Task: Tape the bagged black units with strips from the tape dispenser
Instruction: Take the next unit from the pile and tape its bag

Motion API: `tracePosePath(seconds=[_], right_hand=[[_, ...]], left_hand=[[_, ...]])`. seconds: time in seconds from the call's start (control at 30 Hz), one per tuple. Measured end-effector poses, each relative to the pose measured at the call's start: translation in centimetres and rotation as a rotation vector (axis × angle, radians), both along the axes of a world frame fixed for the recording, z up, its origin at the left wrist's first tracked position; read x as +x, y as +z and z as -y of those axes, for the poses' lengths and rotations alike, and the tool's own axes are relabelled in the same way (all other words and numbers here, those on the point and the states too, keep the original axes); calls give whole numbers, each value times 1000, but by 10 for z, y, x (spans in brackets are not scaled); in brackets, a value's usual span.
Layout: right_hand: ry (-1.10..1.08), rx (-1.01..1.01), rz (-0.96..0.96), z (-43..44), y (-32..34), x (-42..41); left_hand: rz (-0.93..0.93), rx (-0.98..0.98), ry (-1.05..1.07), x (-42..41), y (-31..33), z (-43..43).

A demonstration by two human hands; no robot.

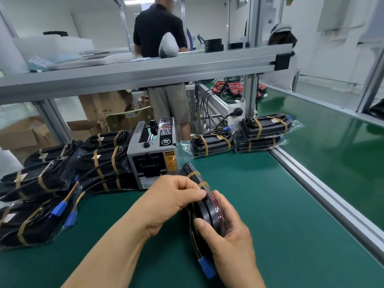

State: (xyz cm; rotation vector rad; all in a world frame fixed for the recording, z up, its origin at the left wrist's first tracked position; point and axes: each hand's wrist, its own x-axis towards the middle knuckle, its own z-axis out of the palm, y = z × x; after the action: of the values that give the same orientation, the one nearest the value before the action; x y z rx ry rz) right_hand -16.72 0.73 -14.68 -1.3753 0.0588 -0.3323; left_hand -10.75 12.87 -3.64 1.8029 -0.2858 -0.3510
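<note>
Right hand (232, 246) grasps the near end of the bagged black unit (209, 214), thumb on one side and fingers wrapped round the other, probably to keep it up on edge and steady. Blue connector (207, 268) on thin wires hangs out below that hand. Left hand (176, 196) has curled fingers pinching at the unit's top edge beside a brown tape strip (204, 185); can't tell if it's tape or bag film under the fingertips. Looks like a strip being pressed down.

Unit is held between both hands, just above the green mat (280, 215): dark, flat, rounded, in glossy clear film. Second strip (193, 174) wraps it further from the hands.

Tape dispenser (153, 154) sits just beyond the left hand, outlet facing it, so strips are within easy reach. Taped units (52, 183) are piled left of the left hand. More taped units (261, 132) lie well beyond the right hand. Aluminium rail (311, 179) runs right of the right hand. Person (160, 30) stands far behind, back turned.
</note>
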Motion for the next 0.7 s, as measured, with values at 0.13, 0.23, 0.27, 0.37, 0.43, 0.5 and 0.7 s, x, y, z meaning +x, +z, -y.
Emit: tracePosePath(seconds=[0.13, 0.23, 0.27, 0.37, 0.43, 0.5, 0.7], right_hand=[[7, -4, 4, -2, 2, 0], [-1, -12, 11, -4, 1, 0], [1, -7, 11, -4, 1, 0], [3, -5, 11, -5, 2, -1], [-5, -17, 10, -5, 3, -1], [-15, -33, 7, -5, 4, -2], [-13, -49, -3, -5, 7, -4]], left_hand=[[-16, 33, 16, 2, 0, 6], [-21, 38, 24, 3, 0, 7], [-19, 41, 27, 3, -1, 7], [2, 68, 45, 4, -4, 7], [19, 85, 59, 4, -6, 6], [36, 90, 80, 3, -10, 6], [98, 119, 143, -1, -18, 7]])
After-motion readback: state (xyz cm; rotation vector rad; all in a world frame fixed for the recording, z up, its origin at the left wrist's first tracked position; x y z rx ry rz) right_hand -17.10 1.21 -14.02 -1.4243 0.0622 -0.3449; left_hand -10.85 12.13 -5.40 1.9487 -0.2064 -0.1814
